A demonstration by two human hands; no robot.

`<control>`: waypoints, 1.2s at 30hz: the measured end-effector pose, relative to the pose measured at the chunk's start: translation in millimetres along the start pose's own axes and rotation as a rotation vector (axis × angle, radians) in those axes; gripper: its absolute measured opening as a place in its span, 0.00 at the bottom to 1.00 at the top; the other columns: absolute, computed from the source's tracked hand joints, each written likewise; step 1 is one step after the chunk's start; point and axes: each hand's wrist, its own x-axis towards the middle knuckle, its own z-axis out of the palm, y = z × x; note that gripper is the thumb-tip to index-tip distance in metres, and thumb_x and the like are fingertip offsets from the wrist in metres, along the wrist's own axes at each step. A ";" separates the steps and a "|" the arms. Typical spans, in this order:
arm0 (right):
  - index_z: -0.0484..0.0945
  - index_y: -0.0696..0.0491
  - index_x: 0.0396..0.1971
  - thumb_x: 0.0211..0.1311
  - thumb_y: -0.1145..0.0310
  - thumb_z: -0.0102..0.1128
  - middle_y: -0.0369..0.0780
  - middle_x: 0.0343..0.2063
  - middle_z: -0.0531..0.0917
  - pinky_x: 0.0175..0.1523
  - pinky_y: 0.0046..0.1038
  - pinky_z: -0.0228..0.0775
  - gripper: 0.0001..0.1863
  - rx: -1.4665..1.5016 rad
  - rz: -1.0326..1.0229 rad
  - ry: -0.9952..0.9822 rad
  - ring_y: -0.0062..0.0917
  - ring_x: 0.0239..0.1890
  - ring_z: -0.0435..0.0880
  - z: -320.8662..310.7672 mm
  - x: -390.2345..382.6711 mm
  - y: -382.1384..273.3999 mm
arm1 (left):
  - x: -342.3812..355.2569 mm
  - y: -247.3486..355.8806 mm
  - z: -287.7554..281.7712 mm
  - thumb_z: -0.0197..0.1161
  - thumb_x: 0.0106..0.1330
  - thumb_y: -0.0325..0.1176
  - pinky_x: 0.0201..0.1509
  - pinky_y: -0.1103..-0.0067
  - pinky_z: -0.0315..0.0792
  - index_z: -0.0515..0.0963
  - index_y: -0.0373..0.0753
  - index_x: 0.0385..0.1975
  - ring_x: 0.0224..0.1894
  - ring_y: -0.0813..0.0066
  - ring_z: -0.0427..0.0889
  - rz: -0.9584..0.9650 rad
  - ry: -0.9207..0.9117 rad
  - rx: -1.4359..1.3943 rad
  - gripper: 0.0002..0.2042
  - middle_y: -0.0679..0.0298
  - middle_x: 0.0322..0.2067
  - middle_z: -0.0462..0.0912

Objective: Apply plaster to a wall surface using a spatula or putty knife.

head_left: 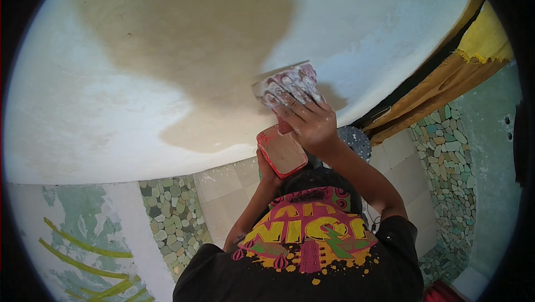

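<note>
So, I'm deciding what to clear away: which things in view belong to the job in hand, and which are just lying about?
In use:
wide, thin-bladed reddish scraper, in the right hand
red rectangular plastic tub of pale brown paste, in the left hand
pale, patchily brown wall

Apparently unused:
yellow and orange-brown cloth, at right
speckled dark-grey rounded object beyond the right forearm

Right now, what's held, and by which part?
The left hand holds a red tub by its left side; the right hand, a scraper, fingers spread across its face.
</note>
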 end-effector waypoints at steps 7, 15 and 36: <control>0.83 0.40 0.56 0.52 0.65 0.63 0.36 0.51 0.85 0.54 0.34 0.75 0.27 -0.140 -0.048 -0.019 0.27 0.45 0.86 42.5 -1.5 20.6 | 3.8 -3.0 -5.2 0.39 0.75 0.59 0.65 0.59 0.73 0.67 0.42 0.67 0.61 0.57 0.78 -0.051 0.024 0.016 0.31 0.58 0.61 0.77; 0.86 0.44 0.51 0.48 0.66 0.68 0.38 0.47 0.87 0.55 0.38 0.74 0.25 -0.050 0.011 -0.053 0.30 0.45 0.86 10.2 -11.2 3.2 | -0.5 12.6 -13.0 0.40 0.75 0.59 0.64 0.57 0.74 0.66 0.42 0.68 0.60 0.58 0.78 0.006 0.003 -0.059 0.32 0.58 0.60 0.77; 0.84 0.40 0.52 0.42 0.62 0.72 0.36 0.52 0.85 0.51 0.35 0.75 0.30 -0.176 -0.007 0.016 0.27 0.39 0.85 19.8 4.3 21.1 | -3.1 34.0 -6.5 0.40 0.74 0.61 0.64 0.54 0.73 0.65 0.42 0.69 0.61 0.55 0.78 -0.057 0.018 -0.050 0.33 0.57 0.62 0.76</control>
